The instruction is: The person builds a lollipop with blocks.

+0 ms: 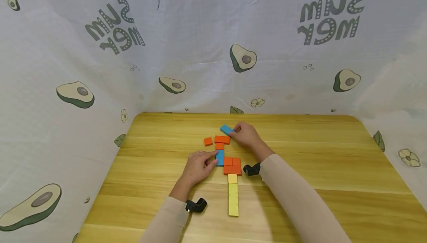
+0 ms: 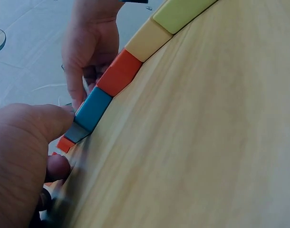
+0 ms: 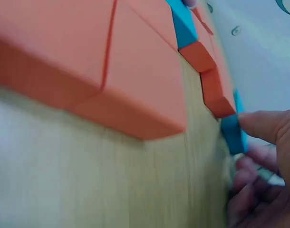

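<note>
My right hand (image 1: 246, 135) pinches a blue rectangular block (image 1: 227, 130) between thumb and fingers, beyond the orange block row. The right wrist view shows that blue block (image 3: 234, 134) right beside the end of an orange block (image 3: 216, 95). My left hand (image 1: 198, 166) touches the left side of another blue block (image 1: 220, 158) with extended index finger and thumb. This blue block stands in line with a small orange block (image 1: 219, 146) and a crosswise orange block (image 1: 222, 139). In the left wrist view, the left thumb (image 2: 54, 118) lies against the blue block (image 2: 93, 109).
Two small orange blocks and a longer orange block (image 1: 232, 170) form a cluster nearer the person. Below it, a pale yellow block (image 1: 232, 178) and a long yellow-green block (image 1: 233, 199) make a column. A loose orange square (image 1: 208, 141) lies left, on the wooden table (image 1: 333, 154).
</note>
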The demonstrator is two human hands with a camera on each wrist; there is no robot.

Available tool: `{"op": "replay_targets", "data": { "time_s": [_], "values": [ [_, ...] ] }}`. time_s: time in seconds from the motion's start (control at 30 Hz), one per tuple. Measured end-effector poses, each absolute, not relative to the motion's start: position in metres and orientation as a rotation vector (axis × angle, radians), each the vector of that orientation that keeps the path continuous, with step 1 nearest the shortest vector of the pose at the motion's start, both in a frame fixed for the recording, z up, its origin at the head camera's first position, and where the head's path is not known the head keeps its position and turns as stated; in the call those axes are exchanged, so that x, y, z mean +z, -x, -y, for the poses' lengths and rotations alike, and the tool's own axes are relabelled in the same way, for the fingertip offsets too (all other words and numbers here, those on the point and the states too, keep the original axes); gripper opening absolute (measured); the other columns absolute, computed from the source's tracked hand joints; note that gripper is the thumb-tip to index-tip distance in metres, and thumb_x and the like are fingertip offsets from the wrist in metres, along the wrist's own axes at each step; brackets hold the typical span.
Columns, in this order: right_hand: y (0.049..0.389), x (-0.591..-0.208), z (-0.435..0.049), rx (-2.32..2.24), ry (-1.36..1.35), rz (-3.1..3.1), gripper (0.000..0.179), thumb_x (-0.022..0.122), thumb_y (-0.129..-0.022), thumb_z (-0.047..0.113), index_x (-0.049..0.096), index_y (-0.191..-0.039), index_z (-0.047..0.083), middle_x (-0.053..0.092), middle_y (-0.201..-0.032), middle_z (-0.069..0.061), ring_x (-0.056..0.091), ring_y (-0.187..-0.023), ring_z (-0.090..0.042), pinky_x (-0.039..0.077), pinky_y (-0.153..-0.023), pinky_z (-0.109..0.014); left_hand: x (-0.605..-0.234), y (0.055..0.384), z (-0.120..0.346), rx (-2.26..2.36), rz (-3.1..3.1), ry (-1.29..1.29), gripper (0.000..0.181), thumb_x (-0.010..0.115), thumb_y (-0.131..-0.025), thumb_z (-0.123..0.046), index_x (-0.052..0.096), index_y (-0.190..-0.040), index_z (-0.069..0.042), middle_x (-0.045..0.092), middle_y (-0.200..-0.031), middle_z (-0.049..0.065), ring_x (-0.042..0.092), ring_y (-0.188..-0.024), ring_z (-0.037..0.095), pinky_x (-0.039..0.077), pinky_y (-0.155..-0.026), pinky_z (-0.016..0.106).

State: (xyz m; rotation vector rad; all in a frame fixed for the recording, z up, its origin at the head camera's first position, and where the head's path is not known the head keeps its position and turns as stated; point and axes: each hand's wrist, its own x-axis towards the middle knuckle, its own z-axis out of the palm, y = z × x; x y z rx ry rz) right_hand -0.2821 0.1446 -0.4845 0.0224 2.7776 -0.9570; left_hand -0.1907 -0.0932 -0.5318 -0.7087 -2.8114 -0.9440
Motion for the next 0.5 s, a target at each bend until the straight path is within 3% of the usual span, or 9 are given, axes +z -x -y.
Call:
{"op": "replay_targets", "data": {
  "time_s": [0.1, 0.17, 0.27, 0.33, 0.4, 0.5],
  "values": [
    [0.276, -0.476, -0.151, -0.756, -0.059, -2.817, 0.040, 0.068, -0.099, 0.044, 0.068, -0.090, 0.005, 0.065, -0.088, -0.009, 0.060, -0.078, -0.025, 0.049, -0.070, -0.035, -0.531, 0.191, 0.093, -0.949, 2.817, 0.707, 0.039, 0.068, -0.103, -0.035, 0.071, -0.140, -0.023, 0.051, -0.072, -0.012, 0.043, -0.071, 0.007, 0.033, -0.079, 0.031],
    [0.275, -0.471, -0.156, -0.655, -0.050, -2.836, 0.045, 0.065, -0.101, 0.046, 0.069, -0.092, 0.003, 0.067, -0.089, -0.012, 0.062, -0.079, -0.029, 0.051, -0.071, -0.039, -0.531, 0.191, 0.092, -0.948, 2.823, 0.705, 0.039, 0.068, -0.103, -0.035, 0.070, -0.141, -0.023, 0.051, -0.072, -0.011, 0.043, -0.071, 0.007, 0.032, -0.079, 0.031],
    [0.276, -0.471, -0.165, -0.660, 0.033, -2.827, 0.049, 0.062, -0.103, 0.045, 0.067, -0.125, 0.002, 0.070, -0.118, -0.019, 0.066, -0.104, -0.036, 0.055, -0.091, -0.049, -0.531, 0.191, 0.092, -0.947, 2.824, 0.704, 0.040, 0.067, -0.103, -0.035, 0.070, -0.141, -0.022, 0.052, -0.072, -0.011, 0.044, -0.071, 0.008, 0.033, -0.079, 0.031],
    [0.278, -0.473, -0.171, -0.729, 0.126, -2.778, 0.061, 0.066, -0.101, 0.041, 0.055, -0.147, 0.004, 0.065, -0.131, -0.023, 0.063, -0.115, -0.039, 0.052, -0.100, -0.054, -0.531, 0.191, 0.091, -0.946, 2.825, 0.701, 0.039, 0.067, -0.103, -0.035, 0.070, -0.141, -0.022, 0.052, -0.072, -0.011, 0.044, -0.072, 0.008, 0.033, -0.079, 0.031],
    [0.281, -0.477, -0.176, -0.773, 0.224, -2.725, 0.074, 0.071, -0.098, 0.038, 0.042, -0.159, 0.006, 0.063, -0.130, -0.023, 0.061, -0.113, -0.037, 0.052, -0.099, -0.052, -0.531, 0.191, 0.092, -0.953, 2.830, 0.698, 0.040, 0.068, -0.103, -0.035, 0.070, -0.141, -0.023, 0.051, -0.071, -0.012, 0.045, -0.073, 0.008, 0.033, -0.080, 0.031],
    [0.284, -0.480, -0.181, -0.779, 0.325, -2.691, 0.078, 0.075, -0.096, 0.034, 0.040, -0.161, 0.006, 0.062, -0.111, -0.017, 0.058, -0.096, -0.030, 0.051, -0.084, -0.044, -0.531, 0.191, 0.091, -0.949, 2.835, 0.695, 0.040, 0.068, -0.103, -0.036, 0.070, -0.141, -0.023, 0.051, -0.072, -0.012, 0.044, -0.073, 0.008, 0.033, -0.080, 0.031]
  ]
}}
